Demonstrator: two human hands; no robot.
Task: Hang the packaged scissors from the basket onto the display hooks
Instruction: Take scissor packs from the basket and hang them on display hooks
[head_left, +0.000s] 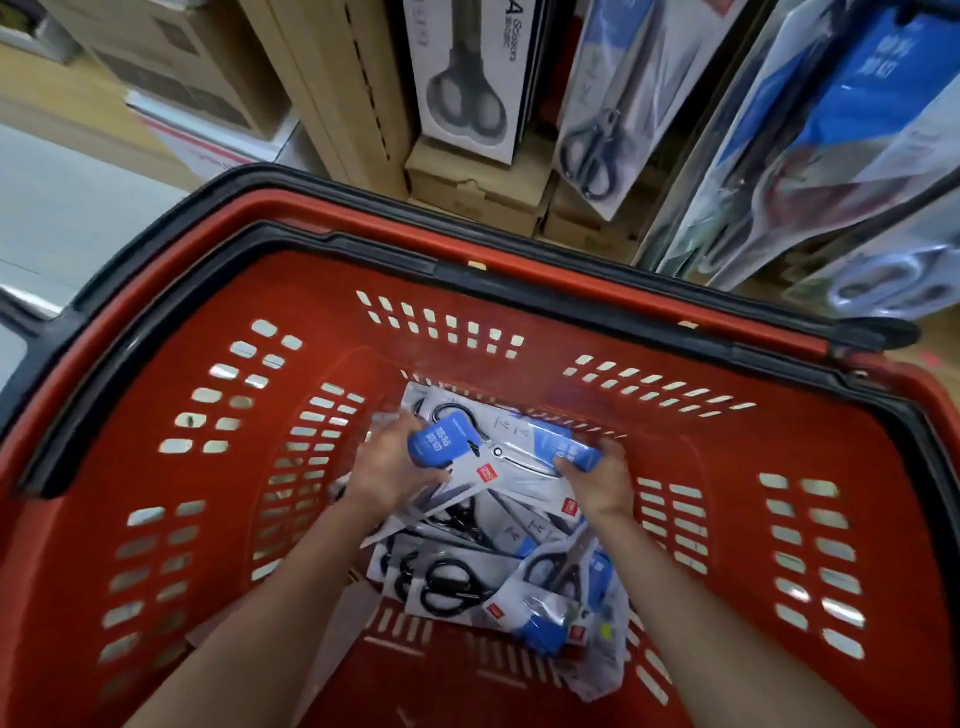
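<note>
Both my arms reach down into a red plastic basket (519, 322) with a black rim. On its floor lies a pile of packaged scissors (467, 577) in white and blue card packs. My left hand (387, 467) grips the left end of the top scissors pack (498, 452), thumb over its blue label. My right hand (597, 475) grips the right end of the same pack. The pack sits just above the pile. Display hooks are not visible; hanging scissors packs (592, 119) fill the upper right.
Brown cardboard boxes (467, 187) stand on the floor beyond the basket. A boxed pair of scissors (467, 78) hangs above them. Larger blue and clear scissors packs (831, 156) hang at the right. Grey floor (62, 208) lies to the left.
</note>
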